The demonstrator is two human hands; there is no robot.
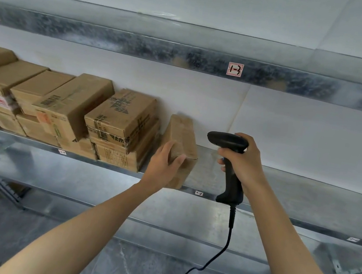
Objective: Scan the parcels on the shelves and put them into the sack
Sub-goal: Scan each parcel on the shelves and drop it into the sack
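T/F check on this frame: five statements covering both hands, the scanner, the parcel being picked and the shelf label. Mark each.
1. The right hand holds a black barcode scanner by its handle. True.
2. The barcode scanner is cordless. False: a black cord hangs from the base of the handle.
3. The left hand grips the parcel at the right end of the row. True.
4. The other cardboard boxes are stacked to the right of that parcel. False: they are stacked to its left.
5. The label on the upper shelf beam reads 1-3. True.
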